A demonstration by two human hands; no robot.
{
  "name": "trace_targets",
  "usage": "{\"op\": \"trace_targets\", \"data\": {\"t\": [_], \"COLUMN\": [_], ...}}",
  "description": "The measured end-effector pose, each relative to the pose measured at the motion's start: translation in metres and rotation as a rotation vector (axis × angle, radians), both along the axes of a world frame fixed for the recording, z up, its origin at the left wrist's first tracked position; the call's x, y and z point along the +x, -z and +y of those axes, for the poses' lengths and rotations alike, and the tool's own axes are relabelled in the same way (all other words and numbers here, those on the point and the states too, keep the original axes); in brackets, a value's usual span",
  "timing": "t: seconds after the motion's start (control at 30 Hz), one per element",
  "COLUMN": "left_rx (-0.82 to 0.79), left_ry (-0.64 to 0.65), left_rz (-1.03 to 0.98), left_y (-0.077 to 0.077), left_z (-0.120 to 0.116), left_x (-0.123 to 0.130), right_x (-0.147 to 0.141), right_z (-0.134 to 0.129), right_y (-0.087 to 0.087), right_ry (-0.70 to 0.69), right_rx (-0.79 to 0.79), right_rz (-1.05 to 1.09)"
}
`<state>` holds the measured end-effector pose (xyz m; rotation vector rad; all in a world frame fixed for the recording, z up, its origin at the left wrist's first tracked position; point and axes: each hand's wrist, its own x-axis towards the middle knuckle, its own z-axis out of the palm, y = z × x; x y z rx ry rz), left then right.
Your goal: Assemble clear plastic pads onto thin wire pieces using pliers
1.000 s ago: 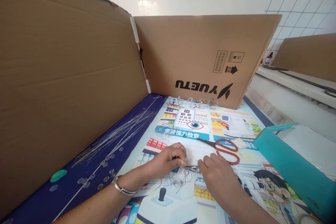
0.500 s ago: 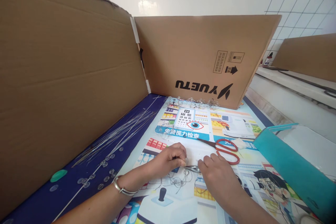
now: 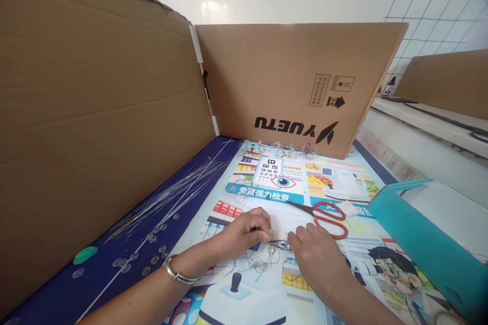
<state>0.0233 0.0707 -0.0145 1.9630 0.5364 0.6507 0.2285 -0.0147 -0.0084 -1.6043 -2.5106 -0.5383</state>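
Note:
My right hand (image 3: 316, 254) is closed around a pair of pliers (image 3: 281, 245), whose metal jaws point left. Its handles are hidden in the palm. Opposite, my left hand (image 3: 249, 231) pinches thin wire at the tips of the pliers; a silver bangle (image 3: 181, 270) is on that wrist. Below the jaws hangs a tangle of curled wire with clear beads (image 3: 258, 264), over the printed sheet. Just beyond my right hand lie scissors (image 3: 330, 218) with red handles, blades pointing left.
Long thin wires (image 3: 171, 193) and several loose clear discs (image 3: 133, 255) lie on the blue surface at left, near a green oval piece (image 3: 85, 255). Cardboard panels (image 3: 267, 76) stand behind and left. A teal box (image 3: 430, 249) sits at right. More wire pieces (image 3: 282, 150) line the back.
Almost nothing differs. Both hands stay in place around the pliers and wire, with only a very slight shift of the beaded wire below them.

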Motion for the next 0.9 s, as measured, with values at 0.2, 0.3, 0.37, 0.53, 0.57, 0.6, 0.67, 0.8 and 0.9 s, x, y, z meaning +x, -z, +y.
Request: {"op": "trace_targets", "data": {"t": [0.2, 0.3, 0.37, 0.53, 0.57, 0.6, 0.67, 0.8, 0.9], "left_rx": [0.02, 0.021, 0.019, 0.012, 0.012, 0.011, 0.012, 0.006, -0.01], "left_ry": [-0.047, -0.056, -0.056, -0.061, -0.062, -0.061, -0.054, -0.041, -0.036], "left_rz": [0.005, 0.007, 0.01, 0.007, 0.003, -0.001, -0.006, -0.012, -0.013], "left_y": [0.0032, 0.0033, 0.0029, 0.0027, 0.0029, 0.0031, 0.0034, 0.0024, 0.0013], "left_z": [0.0006, 0.0007, 0.0006, 0.0006, 0.0006, 0.0006, 0.0005, 0.0002, -0.0001], "left_x": [-0.0002, -0.0005, -0.0006, 0.0001, 0.0002, 0.0003, 0.0004, 0.0005, 0.0004], "right_x": [0.0034, 0.0049, 0.0054, 0.0041, 0.0036, 0.0031, 0.0023, 0.0017, 0.0013], "right_z": [0.0016, 0.0022, 0.0022, 0.0001, -0.0005, -0.0009, -0.0016, -0.0016, -0.001], "right_y": [0.0047, 0.0062, 0.0061, 0.004, 0.0037, 0.0036, 0.0037, 0.0043, 0.0041], "right_ry": [0.038, 0.065, 0.066, 0.05, 0.045, 0.041, 0.032, 0.027, 0.024], "right_rx": [-0.006, -0.031, -0.038, -0.028, -0.024, -0.02, -0.011, -0.002, -0.004], "right_rz": [0.062, 0.093, 0.095, 0.076, 0.071, 0.065, 0.055, 0.032, 0.023]}}
